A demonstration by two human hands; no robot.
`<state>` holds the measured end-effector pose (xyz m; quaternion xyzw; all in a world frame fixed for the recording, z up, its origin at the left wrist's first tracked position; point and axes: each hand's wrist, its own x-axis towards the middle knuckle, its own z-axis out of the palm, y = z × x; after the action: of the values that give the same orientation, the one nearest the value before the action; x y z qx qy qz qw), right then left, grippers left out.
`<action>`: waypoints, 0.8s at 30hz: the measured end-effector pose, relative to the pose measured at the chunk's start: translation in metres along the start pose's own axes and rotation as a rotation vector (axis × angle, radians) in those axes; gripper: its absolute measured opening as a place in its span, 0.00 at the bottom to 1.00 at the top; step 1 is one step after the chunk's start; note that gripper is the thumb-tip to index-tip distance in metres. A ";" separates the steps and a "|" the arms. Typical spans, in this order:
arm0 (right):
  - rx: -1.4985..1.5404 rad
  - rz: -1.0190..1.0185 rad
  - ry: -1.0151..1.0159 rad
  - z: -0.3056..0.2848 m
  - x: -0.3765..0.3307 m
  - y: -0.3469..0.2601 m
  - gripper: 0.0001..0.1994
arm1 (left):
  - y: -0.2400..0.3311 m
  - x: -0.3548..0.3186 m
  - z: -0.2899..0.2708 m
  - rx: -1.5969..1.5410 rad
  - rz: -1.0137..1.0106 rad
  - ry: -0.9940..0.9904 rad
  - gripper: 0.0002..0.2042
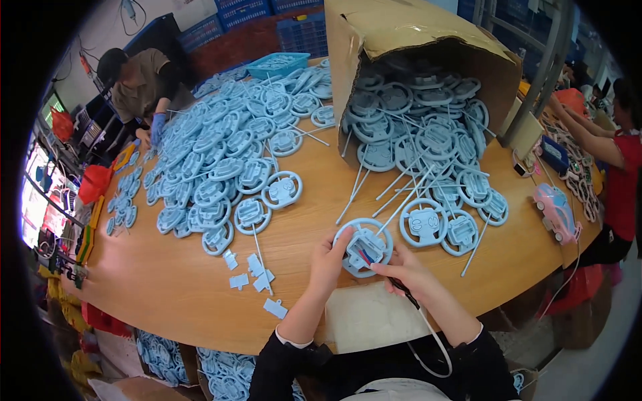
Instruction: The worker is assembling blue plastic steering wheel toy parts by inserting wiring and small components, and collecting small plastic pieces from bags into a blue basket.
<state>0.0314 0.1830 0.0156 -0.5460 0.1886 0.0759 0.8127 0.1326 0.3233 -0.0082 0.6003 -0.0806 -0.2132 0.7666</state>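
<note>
Over the table's near edge, my left hand (pixel 328 262) grips the rim of a light-blue toy steering wheel (pixel 358 224). The wheel's hollow back faces up, with small red and blue parts, perhaps wires, inside the opening. My right hand (pixel 411 271) is closed around a slim black corded tool (pixel 404 289), its front end by the opening; the tip is hard to make out. From its rear a white cable (pixel 439 344) loops down toward my lap. Left of my hands lie several small light-blue plates (pixel 255 265). Under my wrists is a pale mat (pixel 358 314).
A large heap of similar wheels (pixel 227 157) covers the left, with a blue basket (pixel 278 63) behind. More wheels spill from a cardboard box (pixel 421 23). A co-worker (pixel 142 87) is at far left, another person (pixel 625 167) at right near a pink-and-blue toy car (pixel 556 212).
</note>
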 end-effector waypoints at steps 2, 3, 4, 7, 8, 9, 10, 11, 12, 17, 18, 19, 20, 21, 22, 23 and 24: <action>-0.007 -0.014 -0.055 0.001 0.003 0.002 0.28 | -0.001 0.000 -0.002 -0.025 -0.024 0.013 0.12; -0.009 -0.010 -0.053 0.001 0.004 0.003 0.28 | -0.002 0.001 -0.003 -0.039 -0.041 0.031 0.12; -0.018 -0.004 -0.065 0.001 0.006 0.002 0.28 | -0.002 0.001 -0.004 -0.043 -0.044 0.031 0.12; -0.024 0.001 -0.101 0.000 0.008 0.002 0.29 | -0.002 0.002 -0.006 -0.077 -0.066 0.059 0.11; -0.020 -0.004 -0.121 0.000 0.008 0.002 0.29 | -0.002 0.002 -0.007 -0.052 -0.051 0.048 0.11; -0.019 -0.001 -0.122 0.000 0.007 0.002 0.29 | -0.002 0.003 -0.007 -0.026 -0.036 0.035 0.11; -0.047 0.005 -0.068 0.000 0.006 0.003 0.27 | -0.003 0.004 -0.006 -0.026 -0.036 0.037 0.11; -0.072 0.012 -0.019 0.000 0.005 0.004 0.24 | -0.004 0.003 -0.006 -0.022 -0.017 0.061 0.11; -0.071 0.015 -0.024 0.000 0.004 0.006 0.24 | -0.004 0.003 -0.006 -0.018 0.002 0.084 0.11; -0.143 0.018 0.041 -0.011 0.001 0.008 0.27 | -0.005 0.006 -0.002 0.016 0.038 0.104 0.11; -0.135 0.017 0.043 -0.014 0.003 0.007 0.27 | -0.005 0.006 -0.001 0.027 0.031 0.095 0.11; -0.141 0.037 0.009 -0.018 0.004 0.006 0.27 | -0.006 0.005 0.000 0.033 0.028 0.090 0.11; -0.147 0.055 -0.029 -0.018 0.005 0.006 0.27 | -0.007 0.004 -0.002 0.077 0.016 0.071 0.11; -0.138 0.050 -0.032 -0.017 0.005 0.007 0.27 | -0.007 0.003 -0.003 0.120 0.004 0.052 0.11; -0.137 0.028 0.008 -0.016 0.005 0.010 0.26 | -0.009 0.002 -0.004 0.129 0.005 0.052 0.11; -0.138 0.007 0.040 -0.014 0.006 0.012 0.24 | -0.012 0.002 -0.005 0.125 0.027 0.067 0.11; -0.134 0.005 0.027 -0.017 0.007 0.016 0.24 | -0.013 0.002 -0.005 0.120 0.048 0.083 0.12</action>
<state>0.0285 0.1731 -0.0061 -0.5999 0.1954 0.0828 0.7714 0.1333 0.3244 -0.0227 0.6515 -0.0760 -0.1644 0.7367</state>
